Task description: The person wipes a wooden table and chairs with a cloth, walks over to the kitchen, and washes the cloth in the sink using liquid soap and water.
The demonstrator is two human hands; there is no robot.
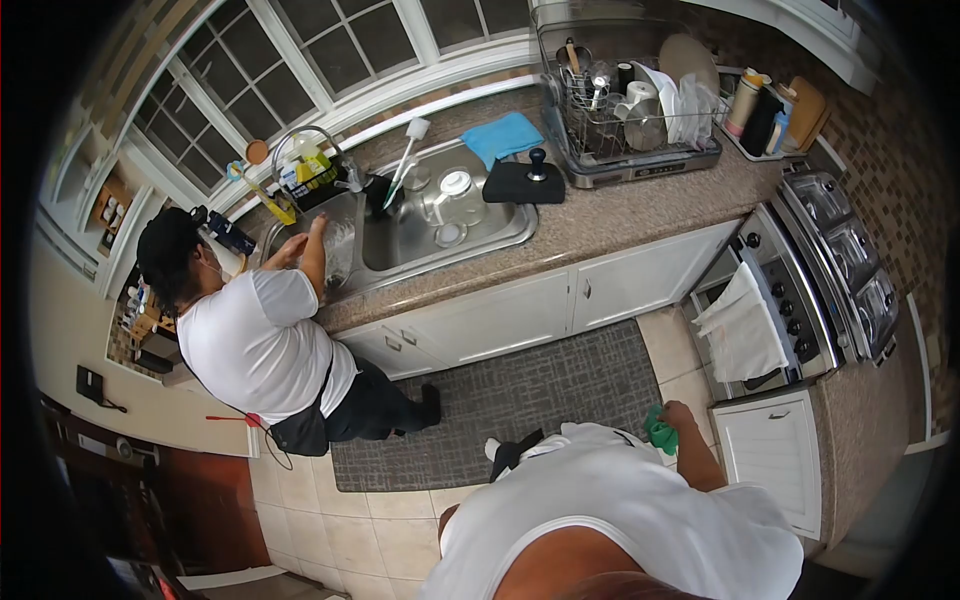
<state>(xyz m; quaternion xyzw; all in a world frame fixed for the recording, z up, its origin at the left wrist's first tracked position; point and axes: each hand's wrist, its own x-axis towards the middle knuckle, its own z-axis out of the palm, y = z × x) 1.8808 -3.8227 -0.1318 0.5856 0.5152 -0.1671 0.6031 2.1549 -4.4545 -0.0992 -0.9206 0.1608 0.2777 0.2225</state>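
The right hand (678, 412) of the wearer is extended low at the right side of the body, over the floor area. Its fingers are closed around a crumpled green cloth (661, 431) of soft, folded fabric; the cloth hangs just beside the fingers, above the edge of the grey woven-pattern mat (520, 395). The left hand is hidden behind the torso; the state of its fingers cannot be told.

To the right of the cloth stands a white panelled cabinet door (768, 450) with a small metal handle. Beyond it, a limp white towel (742, 328) is draped over the front of the stainless-steel oven (790, 300), which has round black knobs.

The speckled brown stone bench (620, 218) carries a brushed-steel double-basin sink (450, 258). Clear, rounded transparent vessels (460, 206) lie in the larger basin. Behind the sink, a flat blue cloth (502, 136) adjoins a black rectangular slab (523, 184) with a knob-shaped object on top. A wire dish rack (645, 165) holds dishes and utensils. At the smaller basin, a co-worker in a white shirt (255, 335) holds both hands over the basin.
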